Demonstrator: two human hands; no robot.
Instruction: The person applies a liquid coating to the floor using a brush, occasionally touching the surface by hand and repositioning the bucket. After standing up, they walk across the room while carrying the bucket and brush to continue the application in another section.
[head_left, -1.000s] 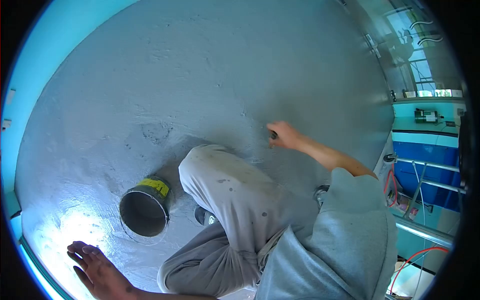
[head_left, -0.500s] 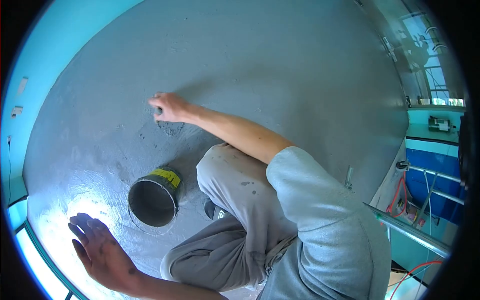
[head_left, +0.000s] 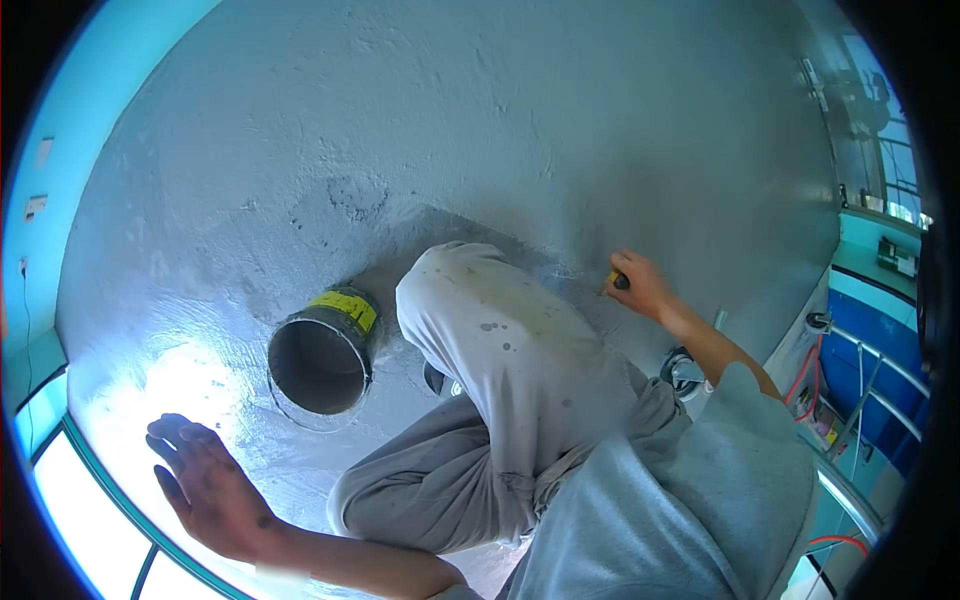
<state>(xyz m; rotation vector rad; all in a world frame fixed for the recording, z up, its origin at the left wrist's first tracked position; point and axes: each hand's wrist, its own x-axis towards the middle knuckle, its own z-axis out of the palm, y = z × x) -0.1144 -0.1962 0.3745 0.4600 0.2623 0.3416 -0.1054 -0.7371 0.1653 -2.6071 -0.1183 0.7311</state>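
My right hand (head_left: 642,287) is closed around a hand tool with a black-and-yellow handle (head_left: 620,280), low over the grey coated floor (head_left: 480,120). The tool's working end is too small and blurred to make out. On the lower left, my left hand (head_left: 212,487) is held up with its fingers apart, grey smears on the skin and nothing in it. Between the left hand and my bent knee stands a dark bucket (head_left: 320,366) with a yellow label, its mouth facing me. Its inside is coated grey.
A rough, pitted patch (head_left: 357,198) marks the floor beyond the bucket. Metal scaffold tubing (head_left: 872,350) with a caster and a red hose (head_left: 806,385) stand at the right. Turquoise walls (head_left: 50,120) border the floor, with a bright window (head_left: 95,515) at lower left.
My right hand has swung from the rough patch to the right side of my knee, carrying the tool. My left hand stays raised in nearly the same place. The view has shifted slightly.
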